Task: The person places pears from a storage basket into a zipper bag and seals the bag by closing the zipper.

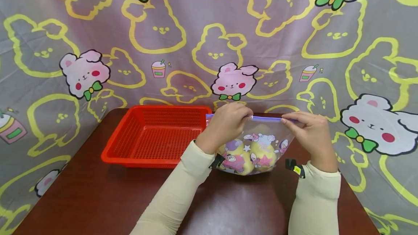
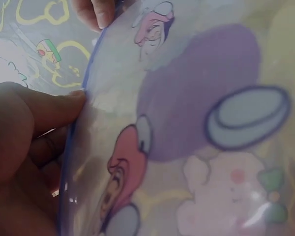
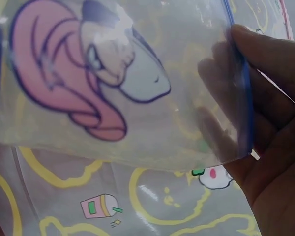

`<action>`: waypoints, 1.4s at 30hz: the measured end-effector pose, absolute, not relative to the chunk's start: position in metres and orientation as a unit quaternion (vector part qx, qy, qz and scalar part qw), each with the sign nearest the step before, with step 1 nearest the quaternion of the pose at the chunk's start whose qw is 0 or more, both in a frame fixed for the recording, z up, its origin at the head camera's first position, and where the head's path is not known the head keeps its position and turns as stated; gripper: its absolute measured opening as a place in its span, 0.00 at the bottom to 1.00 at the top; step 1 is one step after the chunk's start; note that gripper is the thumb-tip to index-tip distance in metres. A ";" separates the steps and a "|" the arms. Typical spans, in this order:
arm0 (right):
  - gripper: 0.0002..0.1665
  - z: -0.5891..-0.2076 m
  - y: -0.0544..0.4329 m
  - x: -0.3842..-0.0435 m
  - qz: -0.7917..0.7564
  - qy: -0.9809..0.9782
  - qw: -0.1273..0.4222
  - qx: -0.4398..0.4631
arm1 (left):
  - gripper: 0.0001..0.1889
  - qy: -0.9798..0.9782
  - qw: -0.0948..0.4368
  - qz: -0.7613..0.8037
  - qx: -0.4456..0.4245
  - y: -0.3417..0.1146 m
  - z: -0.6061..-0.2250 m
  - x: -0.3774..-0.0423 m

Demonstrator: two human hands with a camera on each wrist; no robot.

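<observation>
A clear zip bag with pink and purple cartoon prints hangs between both hands, its bottom at or just above the table. Inside it are several round yellow fruits, partly hidden by the prints. My left hand pinches the purple zip edge near its middle-left. At the right end of that edge, my right hand pinches it between thumb and fingers. The left wrist view shows the left thumb on the zip strip. In the right wrist view, the right fingers show through the plastic behind the strip.
A red plastic basket with a mesh bottom stands left of the bag. Both are at a dark brown table. A grey cloth with yellow outlines and rabbit prints hangs behind and at the sides.
</observation>
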State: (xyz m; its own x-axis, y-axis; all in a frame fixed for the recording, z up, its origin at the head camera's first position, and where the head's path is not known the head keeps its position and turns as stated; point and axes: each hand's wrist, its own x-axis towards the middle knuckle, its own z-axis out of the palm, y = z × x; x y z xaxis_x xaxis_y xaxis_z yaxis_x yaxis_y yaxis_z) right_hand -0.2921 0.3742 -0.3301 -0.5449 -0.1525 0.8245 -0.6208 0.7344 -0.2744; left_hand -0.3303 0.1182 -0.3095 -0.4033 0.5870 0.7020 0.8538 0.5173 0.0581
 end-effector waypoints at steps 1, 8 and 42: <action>0.13 -0.330 0.374 -0.292 0.272 -0.835 0.419 0.231 | 0.04 -0.807 0.326 -0.211 -0.446 0.119 -0.311 -0.331; 0.14 -0.334 0.357 -0.291 0.211 -0.832 0.441 0.265 | 0.05 -0.791 0.383 -0.208 -0.428 0.122 -0.324 -0.332; 0.08 -0.320 0.328 -0.292 0.179 -0.826 0.423 0.325 | 0.04 -0.762 0.424 -0.279 -0.401 0.122 -0.334 -0.319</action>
